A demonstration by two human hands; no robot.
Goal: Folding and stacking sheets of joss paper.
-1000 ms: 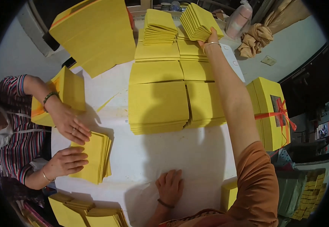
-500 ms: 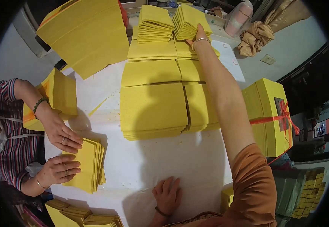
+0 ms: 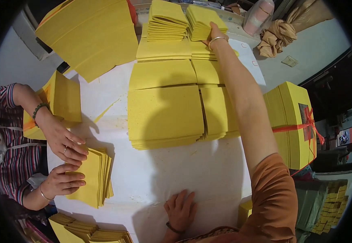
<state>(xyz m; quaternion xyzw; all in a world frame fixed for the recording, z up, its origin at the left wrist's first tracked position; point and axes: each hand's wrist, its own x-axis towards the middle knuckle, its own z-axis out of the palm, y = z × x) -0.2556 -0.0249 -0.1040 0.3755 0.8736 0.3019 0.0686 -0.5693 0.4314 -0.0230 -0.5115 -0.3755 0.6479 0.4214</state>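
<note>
At the far side of the table, my right hand [image 3: 217, 33] grips the near right corner of a stack of folded yellow paper [image 3: 204, 18], thumb along its side and fingertips low at its front. Touching or close on its left is another folded stack [image 3: 167, 24]. Both stand on top of wide, flat piles of yellow paper sheets [image 3: 166, 109] laid out in two columns. My left hand [image 3: 181, 210] rests palm down on the white tabletop near the front edge, fingers spread, holding nothing.
At the left, a co-worker's hands [image 3: 64, 152] press on a small yellow paper stack [image 3: 93, 178]. A yellow bundle tied with red string [image 3: 293, 127] stands at the right. Large yellow sheets [image 3: 89, 38] lean at the back left. More folded stacks [image 3: 89, 233] lie front left.
The stack under my right hand was slanted and fanned; now it sits squarer and flatter. My left hand stays in place. The co-worker's hands have shifted slightly on their stack.
</note>
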